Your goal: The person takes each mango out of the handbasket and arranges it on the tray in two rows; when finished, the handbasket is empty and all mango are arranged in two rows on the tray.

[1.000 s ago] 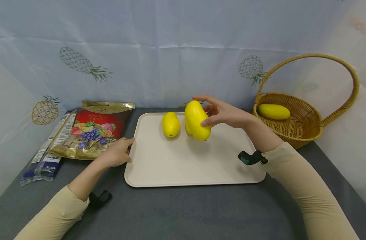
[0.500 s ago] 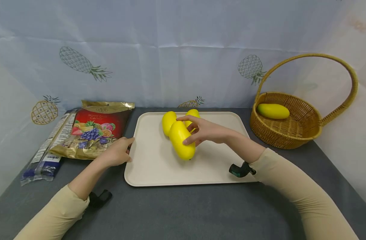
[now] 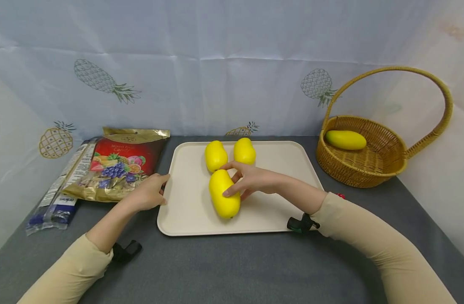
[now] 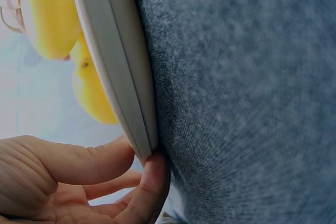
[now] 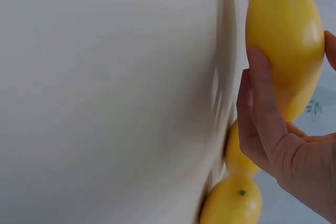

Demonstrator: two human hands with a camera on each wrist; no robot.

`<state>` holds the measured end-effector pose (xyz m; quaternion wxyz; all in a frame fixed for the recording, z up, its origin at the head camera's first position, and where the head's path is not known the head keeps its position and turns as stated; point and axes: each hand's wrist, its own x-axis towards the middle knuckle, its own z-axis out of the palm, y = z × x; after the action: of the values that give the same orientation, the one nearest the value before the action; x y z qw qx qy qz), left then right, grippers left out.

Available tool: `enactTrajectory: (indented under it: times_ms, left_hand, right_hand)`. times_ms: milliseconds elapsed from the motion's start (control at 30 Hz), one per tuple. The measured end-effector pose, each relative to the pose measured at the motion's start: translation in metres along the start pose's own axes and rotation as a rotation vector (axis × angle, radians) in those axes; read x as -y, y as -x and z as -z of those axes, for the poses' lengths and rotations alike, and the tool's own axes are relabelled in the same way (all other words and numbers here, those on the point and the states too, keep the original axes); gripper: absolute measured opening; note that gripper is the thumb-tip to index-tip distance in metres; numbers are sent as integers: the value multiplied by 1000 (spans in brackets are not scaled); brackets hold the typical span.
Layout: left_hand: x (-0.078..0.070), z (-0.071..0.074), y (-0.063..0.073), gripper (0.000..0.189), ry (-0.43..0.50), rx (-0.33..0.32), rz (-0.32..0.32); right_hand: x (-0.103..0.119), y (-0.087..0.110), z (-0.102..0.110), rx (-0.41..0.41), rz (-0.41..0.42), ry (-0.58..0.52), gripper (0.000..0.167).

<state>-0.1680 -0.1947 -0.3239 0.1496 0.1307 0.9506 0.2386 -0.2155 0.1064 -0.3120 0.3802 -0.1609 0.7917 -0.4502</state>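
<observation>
Head view: right hand [image 3: 252, 179] gripped six-o'clock fruit [image 3: 221, 200], left hand [image 3: 149, 193] pinched tray [image 3: 188, 213] at nine; likely placing, release probably needed next.

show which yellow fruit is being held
The frontmost oval yellow fruit, gripped by the right hand. No hand holds the two behind it or the fourth in the round brown wicker basket.

Apparently a staged indoor workspace: pale blue-white pineapple-printed fabric sheeting [image 3: 262, 93] behind and beside flat dark-grey cloth-textured table [image 3: 232, 270].

Yellow fruit [image 5: 286, 35] in grip [image 5: 289, 156], two others [image 5: 232, 203], tray [image 5: 105, 98]
</observation>
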Motion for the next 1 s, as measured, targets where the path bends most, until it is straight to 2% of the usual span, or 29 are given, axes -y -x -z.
enactTrajectory:
  times_ms: [300,1000]
  left_hand:
    - [-1,0,0,78,-9,4,1]
    - [0,0,0,79,-12,2,-2]
  right_hand:
    - [-1,-3,-8,38,-35,-48,76]
    - [-3,-9,-9,29,-78,-39,73]
